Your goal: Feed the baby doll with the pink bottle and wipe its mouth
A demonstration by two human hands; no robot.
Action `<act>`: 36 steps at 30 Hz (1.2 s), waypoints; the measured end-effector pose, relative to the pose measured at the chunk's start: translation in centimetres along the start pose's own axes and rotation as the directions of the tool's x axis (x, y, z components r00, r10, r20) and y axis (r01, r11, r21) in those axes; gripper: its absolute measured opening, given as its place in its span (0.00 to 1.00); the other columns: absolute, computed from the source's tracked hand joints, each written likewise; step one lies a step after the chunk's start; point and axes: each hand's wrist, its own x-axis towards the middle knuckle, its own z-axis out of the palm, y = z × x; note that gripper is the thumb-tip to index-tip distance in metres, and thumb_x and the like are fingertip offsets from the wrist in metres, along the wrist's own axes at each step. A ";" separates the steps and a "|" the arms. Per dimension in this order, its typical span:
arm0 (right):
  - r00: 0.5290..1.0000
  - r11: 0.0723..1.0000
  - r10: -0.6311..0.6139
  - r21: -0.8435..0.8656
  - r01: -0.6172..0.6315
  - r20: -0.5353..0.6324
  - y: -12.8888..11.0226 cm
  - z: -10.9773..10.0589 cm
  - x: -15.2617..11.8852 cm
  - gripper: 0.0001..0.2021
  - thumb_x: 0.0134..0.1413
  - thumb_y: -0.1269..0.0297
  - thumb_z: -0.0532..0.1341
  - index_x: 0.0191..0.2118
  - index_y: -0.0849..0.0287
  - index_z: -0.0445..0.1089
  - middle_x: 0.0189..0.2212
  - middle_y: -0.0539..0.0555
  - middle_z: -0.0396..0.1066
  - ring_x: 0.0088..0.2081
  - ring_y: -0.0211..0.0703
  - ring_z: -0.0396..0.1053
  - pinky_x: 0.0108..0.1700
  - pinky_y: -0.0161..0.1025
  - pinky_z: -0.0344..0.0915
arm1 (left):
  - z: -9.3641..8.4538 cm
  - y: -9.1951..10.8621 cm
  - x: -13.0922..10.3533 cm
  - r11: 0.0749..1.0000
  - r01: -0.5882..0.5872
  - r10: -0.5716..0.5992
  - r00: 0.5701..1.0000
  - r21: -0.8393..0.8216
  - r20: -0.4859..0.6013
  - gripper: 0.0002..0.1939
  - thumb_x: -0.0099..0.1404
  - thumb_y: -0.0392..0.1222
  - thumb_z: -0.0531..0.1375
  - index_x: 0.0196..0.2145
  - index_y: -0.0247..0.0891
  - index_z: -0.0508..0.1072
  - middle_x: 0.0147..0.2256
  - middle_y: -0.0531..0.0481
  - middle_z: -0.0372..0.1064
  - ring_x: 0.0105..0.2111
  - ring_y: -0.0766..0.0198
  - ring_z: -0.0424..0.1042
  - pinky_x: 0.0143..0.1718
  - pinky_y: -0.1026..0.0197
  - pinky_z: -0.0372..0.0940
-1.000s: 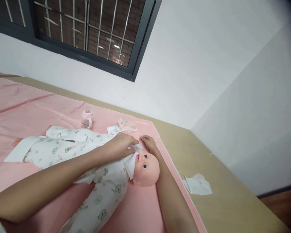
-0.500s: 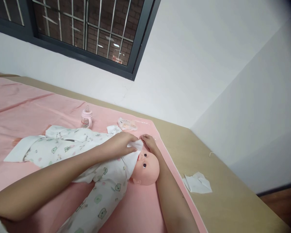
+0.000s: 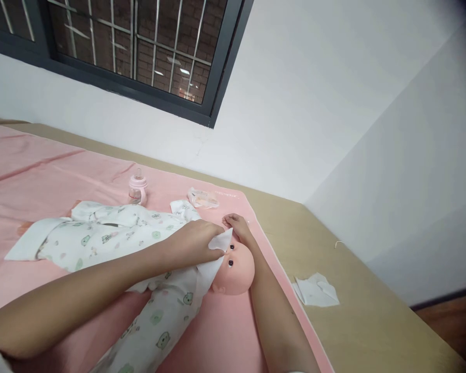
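Note:
A baby doll lies on its back, its bald head (image 3: pixel 236 272) toward the right and its body in a white patterned outfit (image 3: pixel 112 228). My left hand (image 3: pixel 196 243) reaches across its chest, thumb and fingers closed on a white tissue (image 3: pixel 221 240) by the doll's mouth, which is hidden. White cloth (image 3: pixel 208 273) also lies at the doll's neck. My right hand (image 3: pixel 236 225) rests just beyond the head, its fingers loosely stretched and holding nothing I can see. The right forearm runs alongside the top of the head.
A pink baby bottle (image 3: pixel 137 190) stands behind the doll on a pink sheet (image 3: pixel 233 331). Near it lies a clear plastic packet (image 3: pixel 202 198). Another crumpled white tissue (image 3: pixel 316 290) is on the wooden surface (image 3: pixel 357 316) at the right. A barred window (image 3: pixel 140 46) is above.
My left hand has shifted slightly down and toward me with the tissue, which now stands more upright across the doll's lower face. The right hand has barely moved.

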 end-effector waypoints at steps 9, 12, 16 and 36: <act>1.000 1.000 -0.007 0.005 0.007 0.002 -0.3 0.1 -0.2 0.08 0.38 0.61 0.63 0.26 0.59 0.69 0.26 0.52 0.72 0.30 0.40 0.68 0.40 0.38 0.65 | 0.1 0.1 0.3 0.996 0.020 -0.015 0.998 0.086 -0.058 0.08 0.58 0.37 0.53 0.22 0.39 0.56 0.24 0.52 0.63 0.25 0.63 0.64 0.25 0.62 0.51; 1.000 1.000 -0.003 0.002 0.003 0.002 -0.4 0.1 -0.3 0.08 0.38 0.60 0.63 0.26 0.59 0.69 0.26 0.52 0.71 0.30 0.39 0.67 0.39 0.38 0.65 | 0.1 0.1 0.4 0.996 0.024 -0.019 0.998 0.081 -0.058 0.07 0.58 0.37 0.53 0.23 0.39 0.59 0.25 0.52 0.65 0.26 0.62 0.65 0.26 0.62 0.52; 1.000 1.000 0.002 -0.008 -0.002 0.006 -0.7 0.2 -0.6 0.09 0.38 0.60 0.63 0.26 0.60 0.69 0.25 0.51 0.71 0.29 0.38 0.67 0.38 0.37 0.65 | 0.4 0.1 0.7 0.997 0.032 -0.026 0.996 0.068 -0.087 0.07 0.60 0.37 0.53 0.24 0.38 0.61 0.26 0.51 0.67 0.29 0.60 0.67 0.27 0.62 0.53; 0.999 1.000 0.020 -0.018 -0.020 -0.028 -0.6 0.2 -0.6 0.06 0.42 0.63 0.61 0.27 0.59 0.69 0.27 0.53 0.73 0.32 0.41 0.70 0.41 0.39 0.67 | -2.3 1.0 -1.2 0.989 0.019 0.005 0.987 -0.146 0.161 0.14 0.58 0.33 0.50 0.40 0.42 0.69 0.32 0.53 0.71 0.31 0.61 0.70 0.27 0.64 0.57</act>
